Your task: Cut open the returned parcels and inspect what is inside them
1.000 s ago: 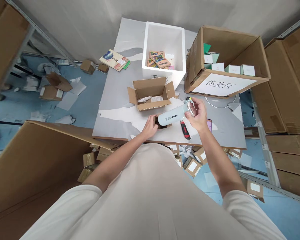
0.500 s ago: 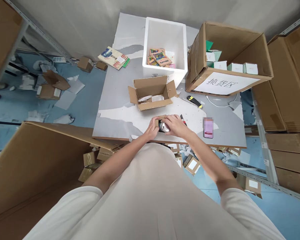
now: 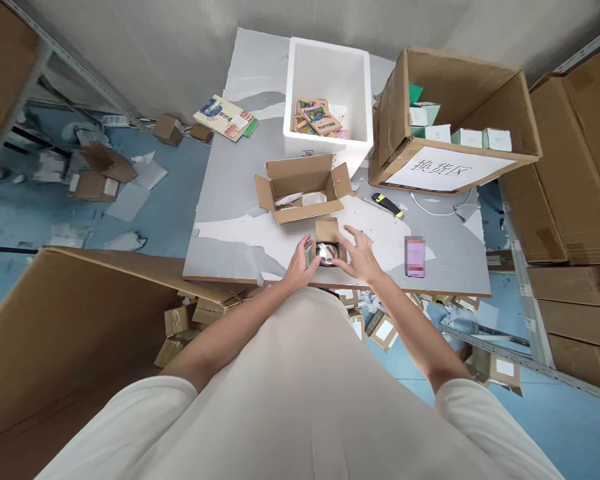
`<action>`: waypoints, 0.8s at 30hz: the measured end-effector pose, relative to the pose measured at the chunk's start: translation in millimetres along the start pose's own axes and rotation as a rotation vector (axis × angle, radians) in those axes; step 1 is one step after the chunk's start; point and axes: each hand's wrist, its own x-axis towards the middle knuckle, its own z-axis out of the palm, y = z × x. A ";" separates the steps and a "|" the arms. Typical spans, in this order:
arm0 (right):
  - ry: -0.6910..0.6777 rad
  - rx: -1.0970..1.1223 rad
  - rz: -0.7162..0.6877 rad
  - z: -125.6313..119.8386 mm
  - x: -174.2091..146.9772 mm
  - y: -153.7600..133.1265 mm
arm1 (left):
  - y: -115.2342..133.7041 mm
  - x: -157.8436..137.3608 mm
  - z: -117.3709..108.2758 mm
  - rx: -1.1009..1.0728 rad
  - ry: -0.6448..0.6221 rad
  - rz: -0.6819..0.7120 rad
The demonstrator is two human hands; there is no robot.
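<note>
Brown cardboard forms the small box point(image 3: 327, 231) at the lower centre of the frame, standing near the table's front edge with its flaps open, one raised at the back. A shiny silver cap point(image 3: 328, 254) shows in its mouth; whatever lies beneath is hidden. The left hand point(image 3: 298, 264) is at the box's left side, thumb and fingers parted around the flap there; whether they pinch it, I cannot tell. The right hand point(image 3: 361, 256) is spread at the right side, fingers loosely curved and not closed on anything, thumb beside the cap. Just behind, in the middle of the frame, an open carton point(image 3: 310, 212) holds whitish packing. A yellow-and-black cutter point(image 3: 387, 204) and a phone point(image 3: 415, 259) lie right of centre on the grey table point(image 3: 220, 207). At top centre stands a white foam box point(image 3: 300, 143) with booklets point(image 3: 321, 120) inside; a big carton point(image 3: 387, 130) occupies the upper right.
</note>
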 end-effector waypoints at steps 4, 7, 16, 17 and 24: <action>0.166 0.393 0.240 19.2 -25.4 2.6 | 1.1 -14.0 -3.6 0.171 -0.090 0.196; 0.123 0.588 0.298 34.0 -20.5 3.2 | -4.9 -12.3 -5.4 0.251 -0.127 0.248; 0.123 1.227 0.496 34.0 35.1 10.1 | -10.9 3.3 -9.5 0.257 -0.127 0.287; 0.115 1.168 0.428 30.4 33.7 8.8 | -10.3 4.2 -10.5 0.252 -0.127 0.286; -0.056 0.448 -0.001 16.5 10.0 9.5 | -17.0 5.8 -8.6 0.153 -0.096 0.256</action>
